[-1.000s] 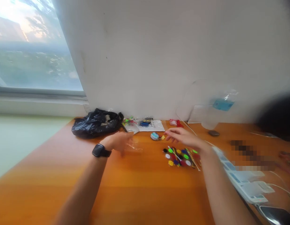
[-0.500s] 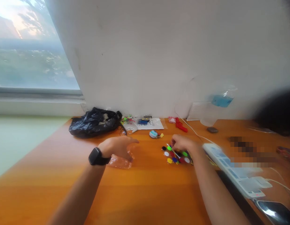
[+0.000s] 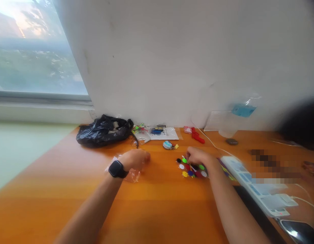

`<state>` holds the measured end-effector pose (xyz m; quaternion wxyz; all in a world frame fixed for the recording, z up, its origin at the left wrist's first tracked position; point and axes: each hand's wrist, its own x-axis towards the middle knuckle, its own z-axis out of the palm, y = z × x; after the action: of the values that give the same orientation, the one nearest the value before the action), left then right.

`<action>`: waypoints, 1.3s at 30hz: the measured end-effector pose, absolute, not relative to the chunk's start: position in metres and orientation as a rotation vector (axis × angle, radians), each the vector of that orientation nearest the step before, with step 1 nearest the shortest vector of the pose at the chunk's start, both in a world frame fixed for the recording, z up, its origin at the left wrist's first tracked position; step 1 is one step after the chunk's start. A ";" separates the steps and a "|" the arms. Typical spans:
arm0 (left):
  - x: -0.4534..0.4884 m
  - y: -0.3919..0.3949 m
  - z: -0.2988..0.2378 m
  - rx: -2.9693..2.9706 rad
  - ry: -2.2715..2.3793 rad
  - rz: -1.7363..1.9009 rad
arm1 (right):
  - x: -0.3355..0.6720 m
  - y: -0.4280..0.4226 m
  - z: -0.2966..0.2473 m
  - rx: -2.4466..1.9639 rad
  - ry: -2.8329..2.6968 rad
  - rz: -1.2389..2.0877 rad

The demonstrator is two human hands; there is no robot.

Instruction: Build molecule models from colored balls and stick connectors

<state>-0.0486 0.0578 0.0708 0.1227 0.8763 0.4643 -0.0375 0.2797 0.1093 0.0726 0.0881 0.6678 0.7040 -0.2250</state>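
Note:
Small coloured discs point(image 3: 185, 174) in yellow, white, green, blue, black and red lie in a cluster on the wooden table, some with thin white pieces among them. My right hand point(image 3: 197, 156) is over the upper part of this cluster, fingertips pinched together and pointing down; what is between them is too small to make out. My left hand point(image 3: 135, 160), with a black watch point(image 3: 118, 168) on the wrist, is over a crumpled clear plastic bag point(image 3: 133, 175). Its fingers are curled under and blurred, so their grip is hidden.
A black plastic bag point(image 3: 103, 132) lies at the back left. A round tin point(image 3: 167, 145), a white sheet point(image 3: 169, 133) and a red toy gun point(image 3: 198, 136) are along the wall. At right are a white power strip point(image 3: 253, 184), a phone point(image 3: 299, 230) and a dark blurred shape.
My left hand has swung from extended fingers to a curled pose over the clear bag, and part of the bag now shows left of the hand. My right hand stays at the discs.

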 end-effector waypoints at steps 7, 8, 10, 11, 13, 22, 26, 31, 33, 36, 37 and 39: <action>0.009 0.031 0.076 2.874 1.408 0.279 | 0.279 0.110 0.071 2.002 2.180 -0.611; 0.019 0.028 0.074 2.900 1.348 0.327 | 0.280 0.110 0.070 2.005 2.191 -0.607; 0.037 0.020 0.067 2.924 1.252 0.418 | 0.281 0.112 0.070 2.018 2.215 -0.598; 0.044 0.016 0.062 2.915 1.226 0.467 | 0.281 0.112 0.070 2.026 2.229 -0.594; 0.056 0.009 0.051 2.894 1.162 0.534 | 0.282 0.112 0.071 2.044 2.263 -0.586; 0.066 0.003 0.015 2.870 0.987 0.770 | 0.291 0.117 0.069 2.099 2.463 -0.678; 0.067 0.005 0.011 2.875 0.971 0.799 | 0.295 0.125 0.063 2.011 2.595 -0.850; 0.068 0.007 0.006 2.860 0.946 0.824 | 0.294 0.129 0.056 1.915 2.782 -1.366; 0.068 0.009 0.005 2.863 0.947 0.811 | 0.292 0.127 0.057 1.850 2.725 -1.696; 0.068 0.011 0.004 2.909 0.935 0.812 | 0.288 0.120 0.061 1.639 2.519 -2.330; 0.068 0.011 0.004 2.933 0.920 0.813 | 0.287 0.118 0.063 1.578 2.432 -2.518; 0.068 0.012 0.004 2.976 0.880 0.806 | 0.284 0.116 0.066 1.524 2.242 -2.830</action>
<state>0.0681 0.0116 0.0043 -0.0323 0.9276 0.2744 0.2512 0.2840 0.1160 0.0657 -0.3788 0.3599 0.5294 -0.6683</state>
